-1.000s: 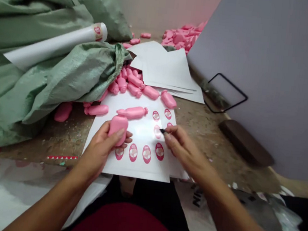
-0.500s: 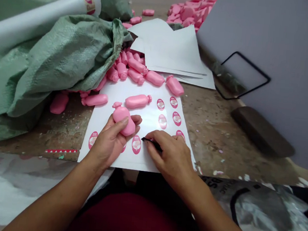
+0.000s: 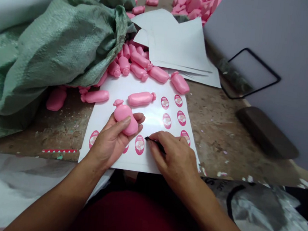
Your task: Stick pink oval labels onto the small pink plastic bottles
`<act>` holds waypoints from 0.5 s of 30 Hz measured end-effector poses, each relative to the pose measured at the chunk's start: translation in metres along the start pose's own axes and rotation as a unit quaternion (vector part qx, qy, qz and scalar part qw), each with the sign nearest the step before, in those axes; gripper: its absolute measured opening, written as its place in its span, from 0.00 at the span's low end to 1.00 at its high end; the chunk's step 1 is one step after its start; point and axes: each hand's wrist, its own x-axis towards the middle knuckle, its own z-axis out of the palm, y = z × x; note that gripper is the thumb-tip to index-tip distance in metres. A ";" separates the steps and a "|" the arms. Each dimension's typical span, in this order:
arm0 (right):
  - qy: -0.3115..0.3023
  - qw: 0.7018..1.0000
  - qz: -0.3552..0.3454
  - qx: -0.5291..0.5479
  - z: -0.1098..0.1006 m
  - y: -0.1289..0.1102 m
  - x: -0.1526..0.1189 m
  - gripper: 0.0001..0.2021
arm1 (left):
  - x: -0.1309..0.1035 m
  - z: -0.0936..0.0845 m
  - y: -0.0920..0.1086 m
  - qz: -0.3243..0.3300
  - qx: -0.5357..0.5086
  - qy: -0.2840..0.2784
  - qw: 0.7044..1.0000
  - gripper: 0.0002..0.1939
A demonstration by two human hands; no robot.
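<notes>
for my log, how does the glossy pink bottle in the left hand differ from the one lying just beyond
The held glossy pink bottle sits in the left hand; the lying glossy pink bottle is on the white sticker sheet. The held one's knob points up-left, the lying one's right. Both have knobbed ends.

Soft, moderate light falls over the bench (image 3: 212, 136); its source cannot be placed. A bright patch of glare sits mid-sheet on the white sticker sheet (image 3: 152, 123), paling the nearest labels (image 3: 167, 121), whose small print is mostly too soft to read. The pink bottles (image 3: 141, 98) carry faint highlights. The green sack (image 3: 68, 40) has a dull sheen, with deep shade beneath its right side. At right, the grey panel (image 3: 294, 34) and brown block (image 3: 267, 133) look blurred and stretched; the far right corner darkens. Near, the red clothing (image 3: 138, 216) sinks toward black.
</notes>
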 end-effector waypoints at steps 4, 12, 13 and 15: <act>-0.005 1.000 0.009 -0.001 0.001 -0.002 -0.001 0.10 | -0.001 0.001 0.000 0.000 0.004 -0.002 1.000 0.14; -0.005 0.999 0.041 0.011 0.003 -0.004 0.002 0.09 | -0.001 0.000 -0.002 -0.001 -0.003 -0.014 1.000 0.15; -0.009 0.999 0.047 0.019 0.003 -0.004 0.003 0.09 | -0.001 0.000 -0.001 -0.001 -0.005 -0.013 1.000 0.15; -0.019 0.998 0.058 0.035 0.002 -0.003 0.005 0.08 | -0.001 0.000 -0.001 -0.004 -0.010 -0.009 1.000 0.14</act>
